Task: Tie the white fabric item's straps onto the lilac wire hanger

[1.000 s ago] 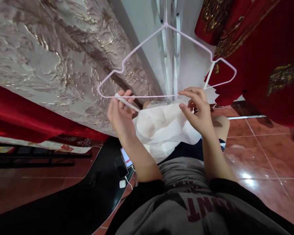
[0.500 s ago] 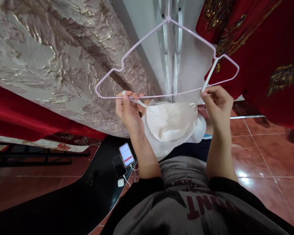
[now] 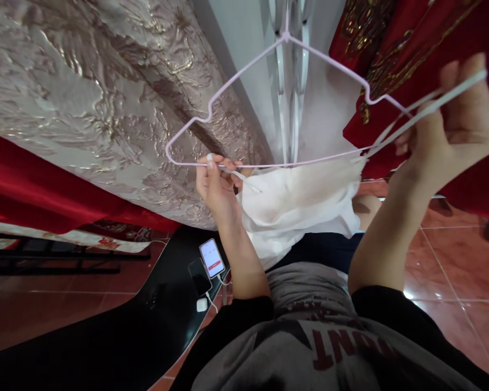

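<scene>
A pale pink wire hanger (image 3: pixel 286 37) hangs in front of me, its bottom bar roughly level. My left hand (image 3: pixel 217 184) is closed around the left part of that bar, with a thin white strap at its fingers. Below the bar hangs a white garment (image 3: pixel 297 195) of thin fabric, drawn out toward the right. My right hand (image 3: pixel 452 127), slightly blurred, grips a white strap (image 3: pixel 413 120) and holds it taut up and right, past the hanger's right end. The strap runs back to the garment's upper right corner.
Textured, shiny beige fabric (image 3: pixel 118 98) hangs at left, red cloth with gold sequins (image 3: pixel 395 49) at right. On a black surface (image 3: pixel 118 326) at lower left lie a lit phone (image 3: pixel 212 257), a dark phone (image 3: pixel 199 276) and a small white case (image 3: pixel 201 304). Red tiles (image 3: pixel 452 255) cover the floor.
My right hand has moved up and right from the hanger bar, pulling the strap with it. The garment's right side has stretched out and flattened. My left hand keeps its hold.
</scene>
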Demonstrator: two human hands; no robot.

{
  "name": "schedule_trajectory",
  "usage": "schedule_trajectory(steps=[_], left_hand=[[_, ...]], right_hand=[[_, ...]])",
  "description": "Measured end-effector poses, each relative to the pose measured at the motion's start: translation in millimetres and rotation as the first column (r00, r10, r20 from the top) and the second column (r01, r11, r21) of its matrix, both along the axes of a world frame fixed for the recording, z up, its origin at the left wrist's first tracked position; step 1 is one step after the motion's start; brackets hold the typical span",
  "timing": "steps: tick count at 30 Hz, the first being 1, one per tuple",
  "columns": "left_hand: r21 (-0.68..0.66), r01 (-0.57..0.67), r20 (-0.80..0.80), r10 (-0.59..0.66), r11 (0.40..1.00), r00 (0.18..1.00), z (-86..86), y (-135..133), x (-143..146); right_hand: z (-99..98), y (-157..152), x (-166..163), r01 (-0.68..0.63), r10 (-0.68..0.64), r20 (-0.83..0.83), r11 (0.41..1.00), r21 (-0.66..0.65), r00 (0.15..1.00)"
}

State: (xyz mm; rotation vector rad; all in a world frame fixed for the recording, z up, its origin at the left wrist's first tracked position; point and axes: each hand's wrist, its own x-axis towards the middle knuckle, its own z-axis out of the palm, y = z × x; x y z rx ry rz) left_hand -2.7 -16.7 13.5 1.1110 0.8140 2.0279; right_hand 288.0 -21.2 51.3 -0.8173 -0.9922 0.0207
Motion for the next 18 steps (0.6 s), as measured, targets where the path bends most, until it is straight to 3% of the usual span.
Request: schedule_trajectory(steps=[2,5,8,9,11,14,18], left_hand=[[-0.031,-0.010,0.004,0.011,0.999,1.000,1.9,-2,2],[-0.121,-0.006,0.006,0.007,0.993,1.000,3.1,-2,9],[-0.141,0.009,0.032,-0.005,0.990,0.999,2.3,-3,17],[-0.142,-0.004,0.023,0.007,0.990,1.000,1.7,-4,19],[-0.155,-0.041,-0.021,0.039,0.987,0.999,0.1,-5,19],[-0.144,-0.110,-0.067,0.101,0.983,0.993,-4.2,-9,7],[-0.005,-0.312,-0.007,0.312,0.950,0.950,-9.5,-9,-21]], right_hand=[[-13.3,-5,9,0.093,-0.089,-0.070,0.994,0.055,0.994],[-28.0,-21,2,0.129,-0.131,-0.053,0.991,-0.037,0.990],[-33.0,-32,-19,-0.099,0.173,0.208,0.941,-0.323,0.963],[-33.8,-32,-26,-0.145,0.270,0.275,0.904,-0.402,0.923],[-35.3,-30,-37,-0.155,0.345,0.351,0.868,-0.471,0.870],[-38.2,-24,-43,-0.128,0.314,0.379,0.888,-0.442,0.871],[-41.0,-21,-42,-0.118,0.254,0.351,0.923,-0.366,0.901]])
